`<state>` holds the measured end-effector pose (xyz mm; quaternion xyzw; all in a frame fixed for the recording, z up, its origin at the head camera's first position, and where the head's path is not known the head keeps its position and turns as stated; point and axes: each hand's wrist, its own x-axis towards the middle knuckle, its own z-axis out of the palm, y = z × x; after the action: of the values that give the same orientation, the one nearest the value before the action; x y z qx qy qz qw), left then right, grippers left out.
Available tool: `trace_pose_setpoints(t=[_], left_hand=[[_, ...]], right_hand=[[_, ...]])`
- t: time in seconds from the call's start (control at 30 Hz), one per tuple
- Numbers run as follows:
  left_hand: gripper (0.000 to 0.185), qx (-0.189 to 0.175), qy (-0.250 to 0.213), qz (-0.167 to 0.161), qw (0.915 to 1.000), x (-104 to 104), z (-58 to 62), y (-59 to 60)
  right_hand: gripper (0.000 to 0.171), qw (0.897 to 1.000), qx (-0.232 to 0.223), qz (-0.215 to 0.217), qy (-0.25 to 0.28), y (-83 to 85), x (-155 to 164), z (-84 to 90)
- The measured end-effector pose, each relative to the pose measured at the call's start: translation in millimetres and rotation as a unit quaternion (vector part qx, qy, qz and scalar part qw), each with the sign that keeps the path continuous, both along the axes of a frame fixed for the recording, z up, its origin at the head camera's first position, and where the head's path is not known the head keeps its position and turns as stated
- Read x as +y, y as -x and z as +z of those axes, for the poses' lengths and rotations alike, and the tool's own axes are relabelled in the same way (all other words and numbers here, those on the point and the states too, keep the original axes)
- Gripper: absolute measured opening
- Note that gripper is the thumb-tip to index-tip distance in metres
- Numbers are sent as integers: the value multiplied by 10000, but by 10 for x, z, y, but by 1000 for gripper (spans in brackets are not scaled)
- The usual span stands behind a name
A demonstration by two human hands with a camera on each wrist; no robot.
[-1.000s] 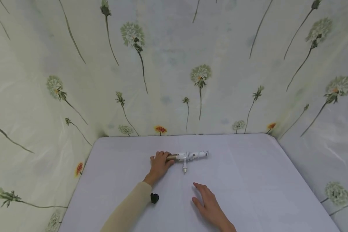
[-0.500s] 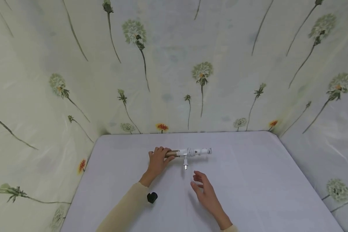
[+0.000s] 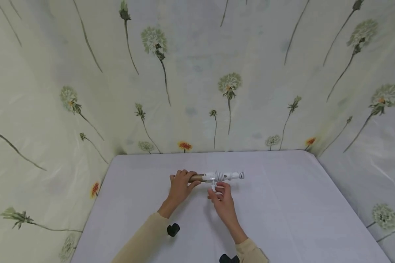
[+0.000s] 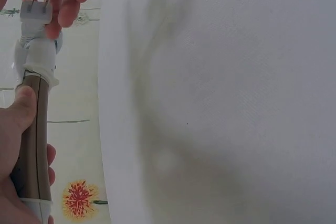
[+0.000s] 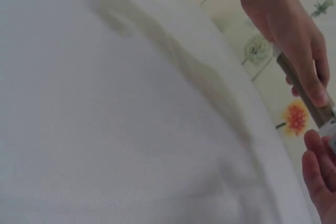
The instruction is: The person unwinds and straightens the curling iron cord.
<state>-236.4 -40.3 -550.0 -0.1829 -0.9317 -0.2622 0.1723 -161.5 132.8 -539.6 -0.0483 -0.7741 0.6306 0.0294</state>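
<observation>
Left hand (image 3: 181, 184): fingers curled round the bronze barrel end of one curling iron (image 3: 214, 176), thumb lying along the barrel in the left wrist view; the iron is held level, just above the desk (image 3: 283, 204), toward the middle of its far edge. Right hand (image 3: 221, 199): fingertips pinch one white plug (image 4: 35, 11), its two metal prongs visible, directly beneath the iron's midsection; the remaining fingers are loosely bent. One white cord (image 3: 219, 176) is coiled around the white handle portion of the iron, whose white tip points toward the desk's right edge. Both forearms wear beige sleeves (image 3: 145, 237); two dark wrist-mounted devices show, one (image 3: 173, 229) at the left wrist, one (image 3: 228, 258) at the right. The desk is covered in plain white cloth. One printed backdrop (image 3: 197, 73) of dandelion heads with a few orange flowers encloses the far, left and right edges. No brand, label or writing can be read on any item.
</observation>
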Motion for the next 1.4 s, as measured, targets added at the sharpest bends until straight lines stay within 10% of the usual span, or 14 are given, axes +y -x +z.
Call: trace_pose_setpoints(t=[0.17, 0.6, 1.07, 1.4], left_hand=[[37, 8, -21, 65, 10000, -17, -16, -59], [35, -22, -22, 236, 9997, -117, -64, -169], [35, -153, -215, 99, 9996, -87, 18, -220], [34, 35, -217, -7, 9998, -66, 90, -149]], right_hand=[[43, 9996, 98, 187, 187, -30, -53, 144], [20, 9910, 782, -181, -1067, 29, -13, -145], [9, 9597, 1642, 603, -2198, 96, 266, 73], [12, 9617, 1627, 1067, -1930, 229, 418, 159]])
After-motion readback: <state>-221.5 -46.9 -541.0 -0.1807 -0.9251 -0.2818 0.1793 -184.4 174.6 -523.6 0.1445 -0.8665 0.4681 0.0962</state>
